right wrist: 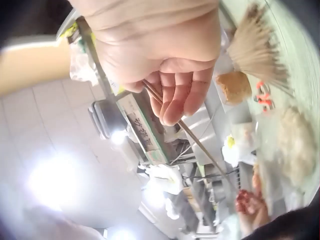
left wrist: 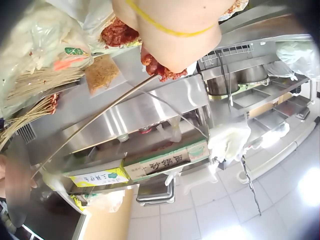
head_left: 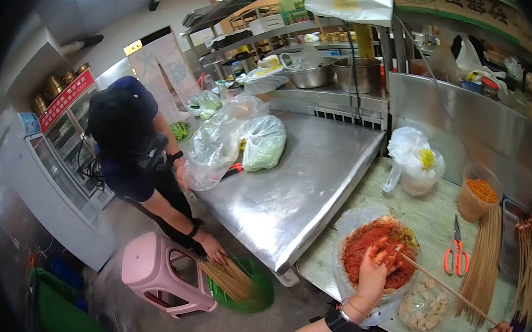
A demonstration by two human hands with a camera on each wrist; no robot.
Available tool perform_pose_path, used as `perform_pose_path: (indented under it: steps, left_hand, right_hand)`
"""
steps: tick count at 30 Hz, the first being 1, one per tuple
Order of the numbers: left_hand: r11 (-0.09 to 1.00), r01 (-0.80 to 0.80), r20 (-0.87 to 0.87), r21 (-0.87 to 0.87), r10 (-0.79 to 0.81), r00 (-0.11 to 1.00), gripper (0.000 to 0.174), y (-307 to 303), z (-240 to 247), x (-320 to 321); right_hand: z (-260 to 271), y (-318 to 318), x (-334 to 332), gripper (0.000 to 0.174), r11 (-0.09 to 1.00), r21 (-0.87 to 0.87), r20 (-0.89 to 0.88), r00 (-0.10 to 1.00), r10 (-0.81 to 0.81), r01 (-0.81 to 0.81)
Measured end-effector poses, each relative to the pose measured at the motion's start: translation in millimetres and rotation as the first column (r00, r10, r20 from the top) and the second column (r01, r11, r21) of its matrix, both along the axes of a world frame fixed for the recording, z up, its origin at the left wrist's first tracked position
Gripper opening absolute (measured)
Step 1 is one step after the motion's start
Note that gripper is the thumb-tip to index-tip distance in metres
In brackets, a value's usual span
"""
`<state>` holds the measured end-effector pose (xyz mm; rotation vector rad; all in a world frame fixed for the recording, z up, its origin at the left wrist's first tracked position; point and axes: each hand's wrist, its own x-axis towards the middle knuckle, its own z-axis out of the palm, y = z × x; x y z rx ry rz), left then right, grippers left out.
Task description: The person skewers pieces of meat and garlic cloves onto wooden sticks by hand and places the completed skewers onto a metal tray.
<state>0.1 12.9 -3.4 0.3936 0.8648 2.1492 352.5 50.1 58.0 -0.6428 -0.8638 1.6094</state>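
Note:
A bowl of red marinated meat (head_left: 371, 245) lined with plastic stands on the counter. Over it, my left hand (head_left: 371, 280) pinches a red-coated piece of meat (left wrist: 162, 70) at the tip of a long wooden skewer (head_left: 444, 286). Red marinade covers those fingertips. My right hand (right wrist: 160, 60) holds the other end of the skewer, its fingers curled round the stick. In the head view only a small part of this hand shows at the bottom edge. A clear container of pale garlic cloves (head_left: 425, 307) sits just in front of the bowl.
Right of the bowl lie orange-handled scissors (head_left: 456, 254), bare skewers (head_left: 486, 260), a tub of orange seasoning (head_left: 480, 191) and loaded skewers (head_left: 531, 263). A white bag (head_left: 414, 159) stands behind. Across the steel table (head_left: 304, 162), another person (head_left: 131, 146) reaches into a green bucket (head_left: 261, 293) of sticks.

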Motion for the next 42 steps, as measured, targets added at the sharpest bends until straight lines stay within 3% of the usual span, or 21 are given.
perform_pose_path:
  steps: [2, 4, 5, 6, 8, 12, 14, 15, 16, 17, 19, 20, 24, 25, 26, 28, 30, 32, 33, 35, 42]
  left_hand:
    - [0.999, -0.053, 0.015, 0.012, 0.053, 0.998, 0.046, 0, 2, -4]
    - [0.999, -0.028, -0.022, -0.028, 0.028, 0.999, 0.043, -2, 10, -6]
    - [0.999, -0.044, -0.047, 0.021, 0.045, 0.998, 0.043, -1, 5, -9]
    - [0.999, -0.045, -0.042, 0.023, 0.046, 0.998, 0.043, 0, 1, -11]
    - [0.992, -0.082, -0.159, 0.096, 0.097, 0.983, 0.043, 3, -3, -15]
    - [0.996, 0.016, -0.05, 0.082, -0.012, 0.999, 0.043, -4, -6, -13]
    - [0.988, -0.14, -0.351, -0.059, 0.111, 0.93, 0.054, -4, -4, -11]
    - [0.979, -0.164, -0.434, -0.125, 0.095, 0.896, 0.053, -9, 4, -9]
    - [0.962, -0.208, -0.499, -0.175, 0.096, 0.861, 0.043, -12, 30, -5]
    - [0.983, -0.053, -0.461, -0.177, -0.035, 0.887, 0.043, -20, 33, -4]
    - [0.985, -0.115, -0.408, -0.129, 0.053, 0.911, 0.045, -14, 21, -10]
    - [0.979, -0.171, -0.381, -0.112, 0.117, 0.917, 0.046, -6, 17, -5]
    - [0.993, -0.077, -0.297, -0.091, 0.047, 0.954, 0.048, -10, 15, -5]
    - [0.992, -0.075, -0.343, -0.104, 0.035, 0.939, 0.046, -10, 21, 5]
    - [0.993, -0.068, -0.338, -0.1, 0.031, 0.941, 0.046, -9, 22, 5]
    - [0.992, -0.061, -0.355, -0.106, 0.02, 0.935, 0.044, -11, 17, 2]
    - [0.991, -0.078, -0.373, -0.113, 0.03, 0.927, 0.042, -10, 18, 4]
    - [0.99, -0.078, -0.362, -0.116, 0.031, 0.932, 0.04, -11, 15, 3]
    - [0.989, -0.084, -0.35, -0.119, 0.038, 0.936, 0.039, -10, 19, 5]
    - [0.991, -0.085, -0.343, -0.106, 0.044, 0.938, 0.039, -10, 14, 3]
    - [0.98, -0.114, -0.336, -0.165, 0.053, 0.941, 0.038, -8, 14, 1]
  right_hand:
    - [-2, 3, 3, 0.037, 1.0, 0.02, 0.088, 0.996, -0.024, 0.022]
    - [17, -5, -3, 0.034, 0.998, 0.034, 0.356, 0.932, -0.06, 0.051]
    - [20, 0, 3, 0.027, 0.982, 0.129, 0.405, 0.911, 0.077, -0.14]
    - [21, 4, 10, 0.027, 0.981, 0.13, 0.41, 0.909, 0.077, -0.142]
    - [22, 4, 16, 0.023, 0.98, 0.033, 0.743, 0.66, 0.109, -0.198]
    - [38, -4, -2, 0.021, 0.944, -0.022, 0.911, 0.383, 0.155, -0.329]
    - [57, -10, -20, 0.022, 0.887, -0.105, 0.968, 0.16, 0.195, -0.449]
    - [11, 9, 0, 0.015, 0.744, 0.164, 0.984, 0.156, -0.08, -0.648]
    - [8, 3, -8, 0.016, 0.794, 0.138, 0.986, 0.157, -0.054, -0.592]
    - [25, -8, -31, 0.019, 0.828, 0.139, 0.983, 0.179, -0.048, -0.543]
    - [19, -9, -32, 0.028, 0.706, 0.315, 0.944, 0.288, -0.161, -0.635]
    - [21, -11, -27, 0.032, 0.724, 0.187, 0.977, 0.201, -0.068, -0.664]
    - [19, -22, -14, 0.034, 0.854, 0.218, 0.944, 0.324, -0.061, -0.472]
    - [10, -16, 0, 0.033, 0.832, 0.423, 0.866, 0.431, -0.254, -0.359]
    - [8, -10, 6, 0.033, 0.832, 0.425, 0.867, 0.425, -0.261, -0.356]
    - [9, 7, 22, 0.032, 0.873, 0.483, 0.83, 0.353, -0.431, -0.067]
    - [23, 35, 40, 0.031, 0.926, 0.372, 0.892, 0.254, -0.375, 0.059]
    - [34, 70, 51, 0.029, 0.875, 0.483, 0.871, 0.078, -0.485, 0.042]
    - [30, 89, 57, 0.029, 0.873, 0.486, 0.869, 0.075, -0.488, 0.043]
    - [13, 128, 69, 0.028, 0.73, 0.677, 0.722, -0.102, -0.684, -0.098]
    - [-16, 182, 76, 0.027, 0.867, 0.496, 0.795, -0.383, -0.47, -0.034]
